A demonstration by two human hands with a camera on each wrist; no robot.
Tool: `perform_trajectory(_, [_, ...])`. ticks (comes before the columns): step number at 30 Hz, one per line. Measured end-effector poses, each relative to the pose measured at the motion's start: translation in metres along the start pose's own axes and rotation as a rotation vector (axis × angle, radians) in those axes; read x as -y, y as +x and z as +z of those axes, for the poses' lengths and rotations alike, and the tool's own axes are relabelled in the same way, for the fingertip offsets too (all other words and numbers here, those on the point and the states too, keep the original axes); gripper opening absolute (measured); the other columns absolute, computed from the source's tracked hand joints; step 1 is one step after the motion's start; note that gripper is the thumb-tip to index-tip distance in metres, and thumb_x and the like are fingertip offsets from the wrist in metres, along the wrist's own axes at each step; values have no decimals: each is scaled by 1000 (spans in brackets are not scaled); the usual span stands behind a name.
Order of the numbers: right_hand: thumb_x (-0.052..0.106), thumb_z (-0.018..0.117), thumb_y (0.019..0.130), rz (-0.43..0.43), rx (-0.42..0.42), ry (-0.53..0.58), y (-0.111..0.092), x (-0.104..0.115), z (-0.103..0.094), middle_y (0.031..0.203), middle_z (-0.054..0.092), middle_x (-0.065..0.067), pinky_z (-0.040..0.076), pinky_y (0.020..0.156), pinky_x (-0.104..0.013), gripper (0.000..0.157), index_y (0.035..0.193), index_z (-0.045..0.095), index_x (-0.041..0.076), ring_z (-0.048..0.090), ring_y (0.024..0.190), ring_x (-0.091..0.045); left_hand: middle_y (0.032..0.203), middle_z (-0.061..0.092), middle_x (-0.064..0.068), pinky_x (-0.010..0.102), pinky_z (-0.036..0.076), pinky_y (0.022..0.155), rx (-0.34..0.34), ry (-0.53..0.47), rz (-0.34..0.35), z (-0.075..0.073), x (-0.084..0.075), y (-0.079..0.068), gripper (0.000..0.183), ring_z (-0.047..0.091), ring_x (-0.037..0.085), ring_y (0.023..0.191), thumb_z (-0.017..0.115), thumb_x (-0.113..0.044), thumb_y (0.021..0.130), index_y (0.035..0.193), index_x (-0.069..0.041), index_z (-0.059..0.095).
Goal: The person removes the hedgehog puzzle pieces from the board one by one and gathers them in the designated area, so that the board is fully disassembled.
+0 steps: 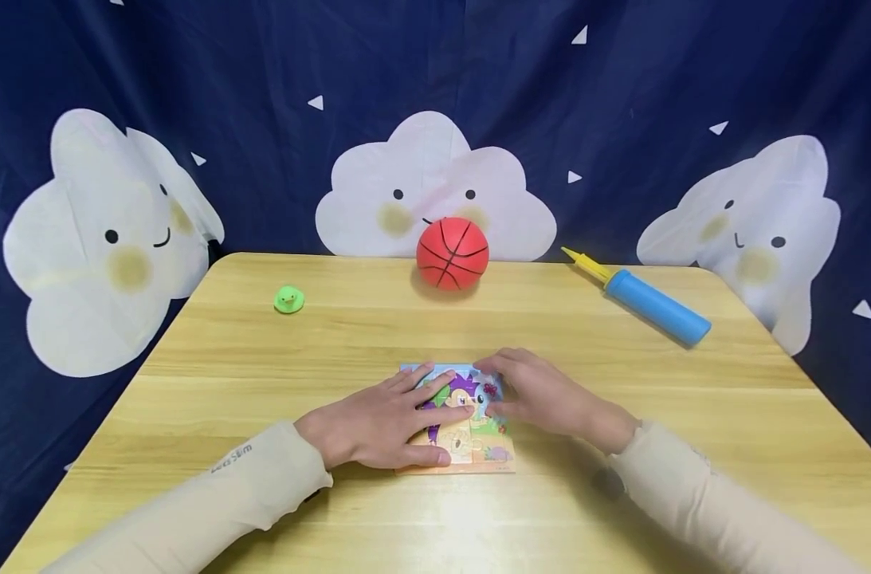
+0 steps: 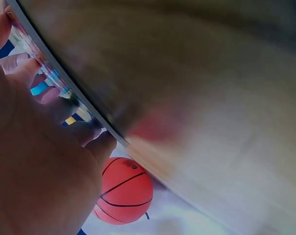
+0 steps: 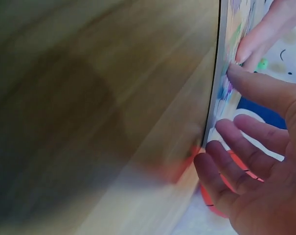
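Note:
A thin picture puzzle (image 1: 491, 445) with a purple-haired cartoon figure lies on the wooden table in front of me. Across its left half rests my left hand (image 1: 381, 421), palm down with spread fingers, covering part of the picture. My right hand (image 1: 550, 397) is at the puzzle's right side; its thumb touches the surface and its fingers are by the upper right edge. In the right wrist view the fingers (image 3: 245, 159) are loosely extended along the puzzle's edge (image 3: 217, 93). The left wrist view shows the left fingertips on the puzzle (image 2: 52, 73).
A red toy basketball (image 1: 453, 253) sits at the table's back middle. A small green duck toy (image 1: 288, 300) stands back left. The blue hand pump (image 1: 657, 306) with a yellow nozzle lies back right. A dark blue curtain (image 1: 263, 56) with clouds hangs behind the table (image 1: 213, 367).

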State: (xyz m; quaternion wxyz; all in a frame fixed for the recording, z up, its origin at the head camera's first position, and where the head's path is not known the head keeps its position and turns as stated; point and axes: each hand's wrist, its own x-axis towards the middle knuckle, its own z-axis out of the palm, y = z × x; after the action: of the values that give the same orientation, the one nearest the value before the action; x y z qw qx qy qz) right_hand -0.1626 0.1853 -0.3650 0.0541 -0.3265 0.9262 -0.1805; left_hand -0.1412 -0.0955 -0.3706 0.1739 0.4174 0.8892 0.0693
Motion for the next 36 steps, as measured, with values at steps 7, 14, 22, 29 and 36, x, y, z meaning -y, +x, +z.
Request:
perform_trajectory(7, [15, 93, 89, -11, 15, -33, 8, 3, 0, 129, 73, -16, 62, 105, -49, 56, 138, 70, -1, 69, 116, -30, 186, 5, -1, 53, 12, 140, 19, 0, -17, 0, 2, 2, 66, -1, 34, 172, 47, -69, 109, 170, -51, 29])
perform_trajectory(14, [15, 91, 91, 78, 147, 4, 15, 5, -8, 125, 72, -11, 59, 108, -52, 56, 142, 68, 4, 63, 118, -29, 186, 5, 0, 54, 10, 140, 26, -20, -13, -2, 1, 3, 66, -1, 34, 172, 48, -68, 109, 170, -50, 30])
perform_trajectory(22, [22, 93, 90, 97, 118, -8, 15, 4, -8, 138, 69, -15, 57, 112, -54, 63, 145, 67, 4, 64, 127, -34, 186, 4, 0, 53, 8, 140, 38, -32, -22, -1, 1, 3, 66, -2, 34, 172, 49, -68, 109, 170, -50, 31])
perform_trajectory(29, [22, 93, 89, 96, 117, -79, 8, 12, -10, 139, 71, -19, 59, 111, -54, 66, 146, 67, 1, 67, 127, -36, 186, 3, -1, 53, 8, 140, 36, -36, -15, -2, 1, 3, 66, -3, 33, 172, 48, -68, 109, 170, -50, 30])
perform_trajectory(36, [22, 94, 89, 95, 121, -81, 10, 17, -11, 148, 66, -22, 56, 114, -54, 74, 152, 62, -1, 64, 136, -40, 186, 4, 1, 54, 10, 140, 41, -15, -20, -7, 2, 2, 67, -1, 35, 172, 48, -67, 110, 171, -48, 30])
